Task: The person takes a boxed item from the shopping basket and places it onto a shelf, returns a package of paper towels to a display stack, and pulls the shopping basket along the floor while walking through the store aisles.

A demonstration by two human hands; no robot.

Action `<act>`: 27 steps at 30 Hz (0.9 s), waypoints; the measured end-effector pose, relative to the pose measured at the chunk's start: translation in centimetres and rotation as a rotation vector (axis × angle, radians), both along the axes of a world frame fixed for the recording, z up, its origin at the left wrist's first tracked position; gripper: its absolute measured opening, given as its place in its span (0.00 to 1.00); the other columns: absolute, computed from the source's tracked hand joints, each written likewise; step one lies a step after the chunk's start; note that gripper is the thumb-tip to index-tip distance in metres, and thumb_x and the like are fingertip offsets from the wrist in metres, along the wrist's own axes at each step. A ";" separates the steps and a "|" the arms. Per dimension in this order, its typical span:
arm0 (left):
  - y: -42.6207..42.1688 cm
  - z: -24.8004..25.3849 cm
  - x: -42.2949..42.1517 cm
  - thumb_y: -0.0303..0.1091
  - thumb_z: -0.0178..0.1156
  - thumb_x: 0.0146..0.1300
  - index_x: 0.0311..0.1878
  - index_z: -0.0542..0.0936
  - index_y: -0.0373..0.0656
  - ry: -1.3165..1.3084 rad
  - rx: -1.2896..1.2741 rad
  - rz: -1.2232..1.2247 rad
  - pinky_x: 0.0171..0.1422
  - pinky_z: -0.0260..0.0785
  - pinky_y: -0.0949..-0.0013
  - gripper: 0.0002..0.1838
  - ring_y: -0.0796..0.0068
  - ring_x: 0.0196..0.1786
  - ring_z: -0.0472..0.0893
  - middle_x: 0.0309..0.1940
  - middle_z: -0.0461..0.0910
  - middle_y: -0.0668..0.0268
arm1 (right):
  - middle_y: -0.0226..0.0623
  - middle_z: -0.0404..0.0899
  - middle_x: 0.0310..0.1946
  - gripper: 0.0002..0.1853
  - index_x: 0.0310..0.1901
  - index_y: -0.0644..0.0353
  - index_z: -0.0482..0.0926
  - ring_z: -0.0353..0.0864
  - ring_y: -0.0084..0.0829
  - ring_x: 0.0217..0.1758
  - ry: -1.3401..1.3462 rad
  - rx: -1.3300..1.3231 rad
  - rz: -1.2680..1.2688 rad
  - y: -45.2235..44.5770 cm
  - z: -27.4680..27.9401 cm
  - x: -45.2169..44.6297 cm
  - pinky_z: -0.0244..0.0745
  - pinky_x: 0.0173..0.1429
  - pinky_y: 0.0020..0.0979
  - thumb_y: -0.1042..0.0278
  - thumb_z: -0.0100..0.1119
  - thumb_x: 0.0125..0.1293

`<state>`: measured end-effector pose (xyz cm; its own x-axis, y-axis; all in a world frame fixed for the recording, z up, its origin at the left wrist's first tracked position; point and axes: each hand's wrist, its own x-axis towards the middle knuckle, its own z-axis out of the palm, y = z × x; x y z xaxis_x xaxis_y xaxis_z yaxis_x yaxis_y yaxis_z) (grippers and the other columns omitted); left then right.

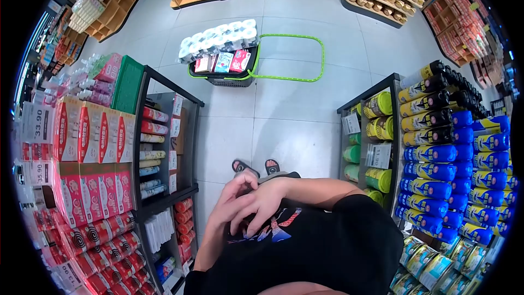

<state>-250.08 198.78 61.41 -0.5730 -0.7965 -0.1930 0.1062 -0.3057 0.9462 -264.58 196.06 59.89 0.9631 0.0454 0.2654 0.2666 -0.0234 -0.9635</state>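
"At near centre, what's held?"
"Left hand [231,201] and right hand [266,199] touch before the black shirt [333,240]; whether either grips anything, I can't tell. The loaded basket [232,82] stands far off, slightly left."

A person in a black T-shirt [338,246] and dark sandals [242,166] stands on the near side of a black shopping basket [232,82], left hand [230,201] and right hand [266,199] touching each other. Set on the tiled floor [229,147], the basket bears a wrapped pack of white paper rolls [218,40] and, beside it, colorful boxes [222,62]; its green handle [292,80] stretches out to the right. Red-and-white cartons [93,131] line shelving left of the basket, blue-and-yellow cans [428,153] shelving to its right.
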 end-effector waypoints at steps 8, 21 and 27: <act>-6.5 -2.6 -1.4 0.28 0.51 0.62 0.34 0.70 0.39 -0.014 0.036 -0.131 0.38 0.60 0.79 0.03 0.86 0.34 0.66 0.30 0.68 0.72 | 0.41 0.77 0.49 0.22 0.58 0.57 0.71 0.74 0.29 0.53 0.131 0.125 -0.067 -4.6 -1.2 -1.9 0.66 0.58 0.27 0.58 0.55 0.65; -22.8 -4.2 0.6 0.31 0.48 0.67 0.32 0.72 0.40 0.044 0.047 -0.304 0.33 0.62 0.82 0.08 0.87 0.30 0.69 0.26 0.73 0.72 | 0.44 0.76 0.49 0.22 0.59 0.66 0.66 0.75 0.30 0.53 0.175 0.219 -0.287 -20.2 0.9 -4.3 0.67 0.58 0.30 0.66 0.53 0.66; -28.9 -6.2 3.0 0.29 0.50 0.66 0.33 0.72 0.39 0.119 0.108 -0.244 0.40 0.65 0.80 0.06 0.83 0.35 0.72 0.30 0.74 0.70 | 0.42 0.76 0.49 0.21 0.58 0.64 0.68 0.74 0.28 0.53 0.192 0.279 -0.284 -25.3 0.5 -1.1 0.67 0.58 0.29 0.66 0.52 0.67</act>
<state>-247.04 169.89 55.21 -0.7688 -0.6110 -0.1886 0.1259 -0.4338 0.8922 -265.73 170.72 60.43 0.9601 -0.2760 0.0447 0.1023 0.1981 -0.9748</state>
